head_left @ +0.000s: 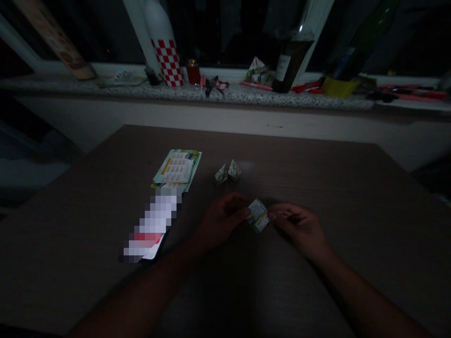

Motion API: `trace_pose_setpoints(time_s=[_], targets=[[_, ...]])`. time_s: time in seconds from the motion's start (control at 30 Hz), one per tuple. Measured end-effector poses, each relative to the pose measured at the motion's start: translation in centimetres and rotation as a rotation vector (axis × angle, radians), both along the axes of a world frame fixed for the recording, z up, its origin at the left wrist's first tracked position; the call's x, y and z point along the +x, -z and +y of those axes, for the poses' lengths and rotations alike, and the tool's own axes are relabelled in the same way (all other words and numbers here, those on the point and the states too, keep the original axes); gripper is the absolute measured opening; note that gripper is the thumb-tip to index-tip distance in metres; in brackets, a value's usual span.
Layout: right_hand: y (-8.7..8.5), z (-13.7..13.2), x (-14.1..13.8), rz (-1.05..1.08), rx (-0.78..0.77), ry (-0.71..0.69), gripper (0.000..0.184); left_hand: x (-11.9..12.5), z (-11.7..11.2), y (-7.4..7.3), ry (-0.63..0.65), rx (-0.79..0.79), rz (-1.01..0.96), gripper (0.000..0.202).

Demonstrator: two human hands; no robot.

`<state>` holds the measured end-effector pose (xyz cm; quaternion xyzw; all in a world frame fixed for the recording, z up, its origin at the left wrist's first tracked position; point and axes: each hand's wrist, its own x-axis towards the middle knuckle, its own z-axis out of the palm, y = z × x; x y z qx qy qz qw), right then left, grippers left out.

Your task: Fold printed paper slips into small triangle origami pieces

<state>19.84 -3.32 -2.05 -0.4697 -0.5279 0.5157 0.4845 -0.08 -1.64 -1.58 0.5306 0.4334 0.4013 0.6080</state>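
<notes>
Between my two hands is a small folded paper square [259, 216], printed in white, green and orange and turned corner-up. My left hand [223, 216] pinches its left corner between thumb and fingers. On the opposite corner my right hand [299, 225] has a similar pinch. Just beyond my left hand two small folded paper pieces [228, 172] stand on the table, made of similar printed paper. To the left lies a stack of printed calendar sheets [178, 167]. A phone [153, 227] with a bright, pixelated screen lies nearer to me, touching or close to the stack.
The dark wooden table [317, 173] ends at a wall under a granite windowsill [239, 96]. Along the sill stand a red-and-white checkered bottle [169, 61], a small red jar [193, 71], a dark bottle [285, 65], a yellow object [338, 88] and scattered pens. The room is dim.
</notes>
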Motion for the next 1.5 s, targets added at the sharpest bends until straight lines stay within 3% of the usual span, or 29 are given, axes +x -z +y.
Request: trace_pose_setpoints(time_s=[0.13,0.3,0.63,0.87,1.07,1.5], targets=[[0.2,0.1,0.4,0.008,-0.025,0.038,0.023,-0.7,-0.1,-0.4,0.067,0.174,0.129,0.019],[0.7,0.0,0.8,0.051,-0.014,0.017,0.021,-1.0,-0.1,-0.4,0.087,0.24,0.223,0.018],[-0.2,-0.3,0.4,-0.026,0.11,-0.009,0.017,-1.0,-0.2,-0.6,0.027,0.223,0.158,0.012],[0.1,-0.6,0.4,-0.164,0.173,0.071,0.019,-0.6,-0.5,-0.4,-0.01,0.259,0.119,0.009],[-0.3,-0.9,-0.6,-0.155,0.204,0.168,0.014,0.4,-1.1,-0.2,-0.132,0.238,0.09,0.008],[-0.5,-1.1,-1.7,-0.099,0.203,0.261,0.021,1.3,-1.7,-0.5,-0.193,0.211,0.11,0.011]])
